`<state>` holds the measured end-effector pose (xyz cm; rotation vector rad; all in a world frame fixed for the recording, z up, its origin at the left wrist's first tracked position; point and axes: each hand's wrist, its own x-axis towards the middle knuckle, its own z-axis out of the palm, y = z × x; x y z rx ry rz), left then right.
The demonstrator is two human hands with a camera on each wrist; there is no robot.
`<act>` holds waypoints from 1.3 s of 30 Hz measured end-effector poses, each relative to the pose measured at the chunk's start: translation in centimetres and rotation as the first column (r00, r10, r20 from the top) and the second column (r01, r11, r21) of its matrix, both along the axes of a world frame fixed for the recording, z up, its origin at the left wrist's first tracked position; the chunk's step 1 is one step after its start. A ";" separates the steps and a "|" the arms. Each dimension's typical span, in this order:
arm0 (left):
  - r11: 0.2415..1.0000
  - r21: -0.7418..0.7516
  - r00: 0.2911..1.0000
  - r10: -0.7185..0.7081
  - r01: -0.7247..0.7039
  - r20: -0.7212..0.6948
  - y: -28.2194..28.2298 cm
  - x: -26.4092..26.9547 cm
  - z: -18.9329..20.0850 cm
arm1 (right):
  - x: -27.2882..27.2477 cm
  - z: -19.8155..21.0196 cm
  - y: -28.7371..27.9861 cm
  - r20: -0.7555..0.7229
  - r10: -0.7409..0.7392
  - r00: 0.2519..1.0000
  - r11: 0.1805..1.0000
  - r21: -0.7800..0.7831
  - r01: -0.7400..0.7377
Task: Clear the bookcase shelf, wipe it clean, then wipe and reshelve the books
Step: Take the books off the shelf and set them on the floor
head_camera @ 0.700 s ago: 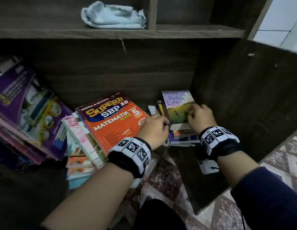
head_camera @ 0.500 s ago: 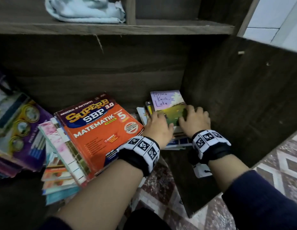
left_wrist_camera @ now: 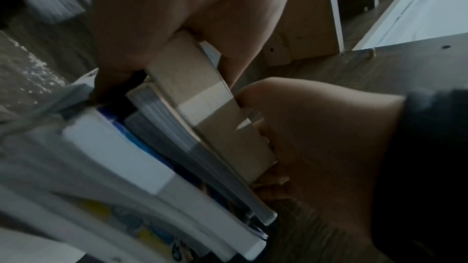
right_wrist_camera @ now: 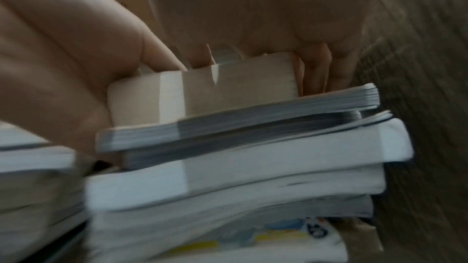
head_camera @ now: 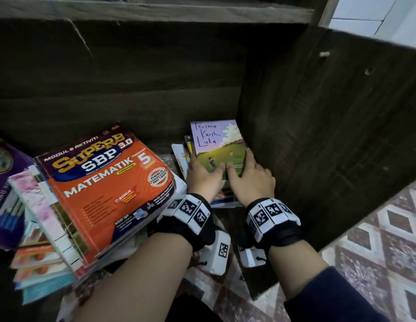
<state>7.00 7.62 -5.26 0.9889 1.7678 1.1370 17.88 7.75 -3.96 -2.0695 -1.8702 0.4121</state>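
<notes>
A small paperback (head_camera: 216,145) with a lilac sky and green field on its cover lies on top of a short stack of books (head_camera: 225,199) at the right end of the lower shelf. My left hand (head_camera: 202,180) grips its left edge, thumb on the cover. My right hand (head_camera: 251,182) grips its right edge against the side panel. The left wrist view shows the beige page edge (left_wrist_camera: 210,111) held between fingers. From the right wrist, that same page block (right_wrist_camera: 228,91) sits on white and grey books (right_wrist_camera: 253,177).
An orange maths workbook (head_camera: 104,189) tops a leaning pile just left of my left forearm; a purple book (head_camera: 4,182) lies further left. The dark bookcase side panel (head_camera: 318,135) stands right beside my right hand. Above runs the upper shelf board (head_camera: 155,12). Patterned floor tiles (head_camera: 388,252) show at the right.
Both hands slid up along the small paperback and now grip its two side edges. The view has dropped, so the cloth on the upper shelf is out of sight.
</notes>
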 end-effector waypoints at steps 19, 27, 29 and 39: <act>0.995 -0.002 0.945 -0.092 0.097 0.313 -8.6 -0.3 -0.2 | 5.5 -1.8 -6.6 -0.577 -0.038 0.816 0.990 -0.136 -0.050; 0.941 0.088 0.889 -0.337 0.326 0.309 -14.3 -1.3 1.8 | 6.6 -0.8 -12.1 -0.825 0.178 0.537 0.962 0.032 -0.270; 0.920 0.122 0.867 -0.392 0.373 0.307 -15.9 -1.4 3.0 | 6.7 0.2 -14.6 -0.838 0.212 0.503 0.963 0.090 -0.255; 0.890 0.182 0.872 -0.449 0.417 0.198 -25.8 0.8 5.4 | 9.5 1.7 -27.5 -0.833 0.213 0.511 0.977 0.168 -0.133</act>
